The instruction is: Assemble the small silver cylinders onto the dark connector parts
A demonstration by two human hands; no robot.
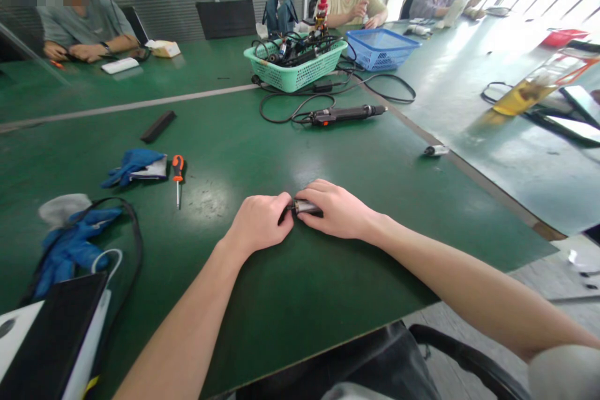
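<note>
Two bare hands, close together above the green worktop [225,137], a little in from its near edge. In the right hand [340,209], clamped between thumb and curled fingers, a small silver cylinder [307,206], end toward the left hand [260,222]. There, thumb and fingertips closed on a dark part [284,217], mostly hidden, right at the cylinder's end; cannot tell whether joined to it. Out to the left, an orange-and-black screwdriver [178,169], tip toward the near edge, with a folded blue-and-grey glove [135,167] just beside it and a dark bar [158,127] farther back. Toward the near left corner, a second glove [77,247], a black cable [135,225] and a dark-screened device [60,331]. Beyond the hands, a black power screwdriver [347,114] on its side, near the right-hand seam; along that seam, closer in, another silver cylinder [437,150]. Past the far seam, a mint-green basket [290,78] full of tools and cables, a blue basket [384,53] just beside it, and three seated people around the far edges.
</note>
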